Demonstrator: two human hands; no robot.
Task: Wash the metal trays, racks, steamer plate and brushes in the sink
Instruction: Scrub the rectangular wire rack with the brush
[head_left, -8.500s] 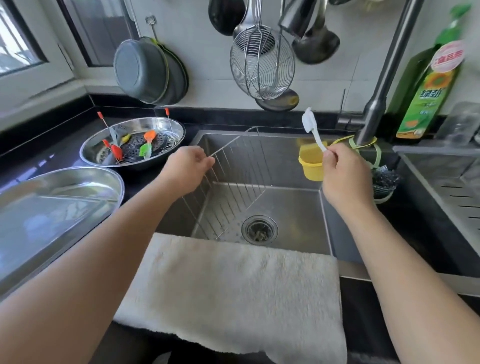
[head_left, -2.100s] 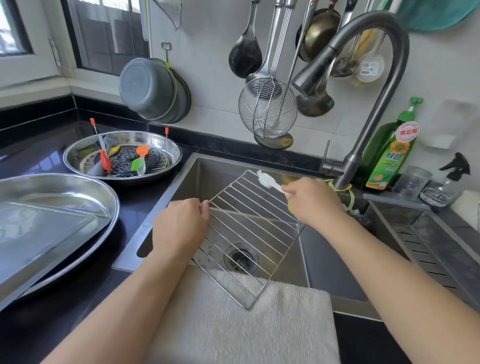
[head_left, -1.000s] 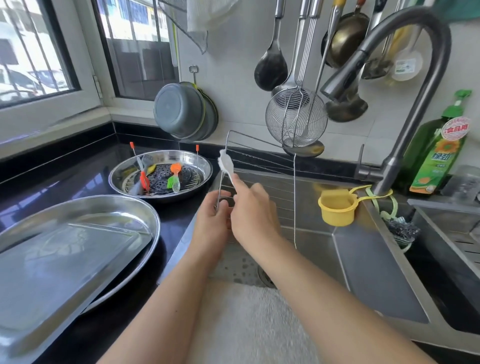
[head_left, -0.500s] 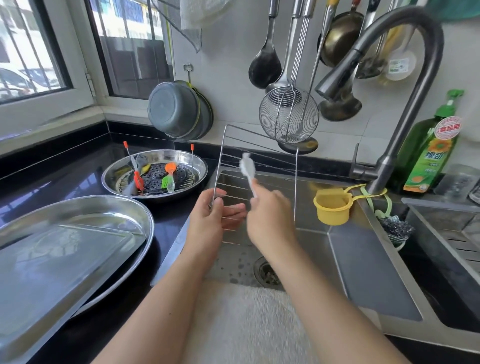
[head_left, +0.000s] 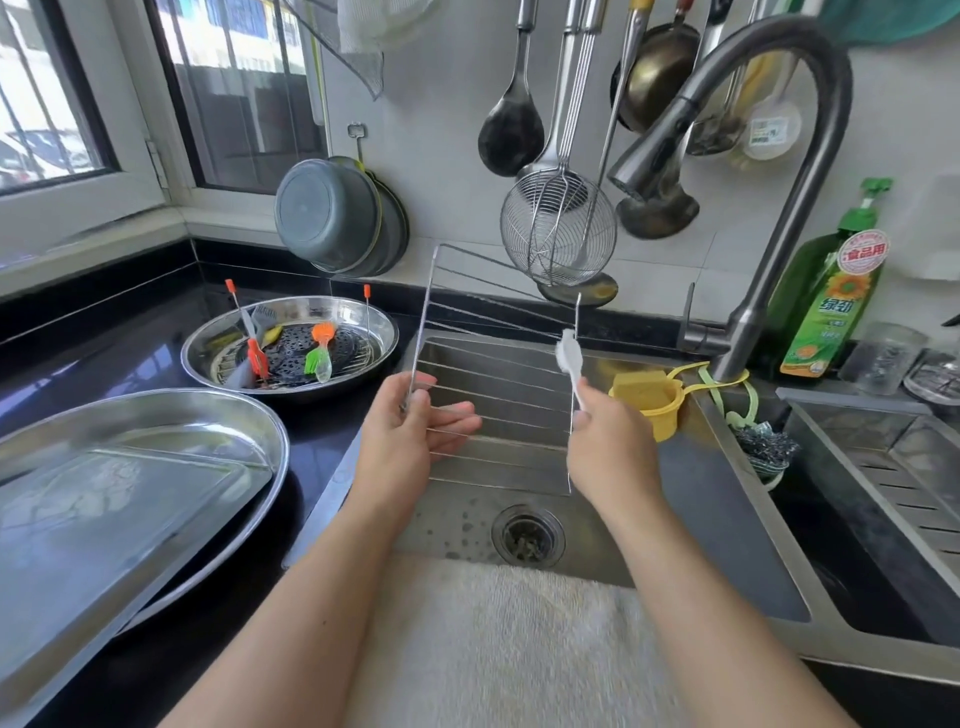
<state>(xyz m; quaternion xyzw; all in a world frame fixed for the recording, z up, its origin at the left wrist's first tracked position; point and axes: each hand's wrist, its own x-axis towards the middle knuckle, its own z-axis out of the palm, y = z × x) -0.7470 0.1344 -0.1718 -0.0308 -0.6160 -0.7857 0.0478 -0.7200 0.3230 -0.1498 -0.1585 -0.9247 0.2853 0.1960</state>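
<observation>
- Resting on the black counter at far left, a large oval steel tray (head_left: 156, 415) is seen with a flat rectangular steel tray (head_left: 104, 514) laid inside it.
- Behind it, a round steel basin (head_left: 384, 325) is loaded with a perforated steamer plate (head_left: 296, 358) and orange and green silicone brushes (head_left: 319, 353).
- A thin wire rack (head_left: 498, 384) is held upright above the steel sink (head_left: 727, 519); its left edge is pinched by the left hand (head_left: 410, 436).
- A white scrubbing brush (head_left: 570, 358) is gripped by the curled fingers of the right hand (head_left: 608, 452), its head touching the rack's right side.

tray (head_left: 62, 545): cut off by left edge;
brush (head_left: 570, 358): handle end hidden in right hand (head_left: 610, 457), head blurred
</observation>
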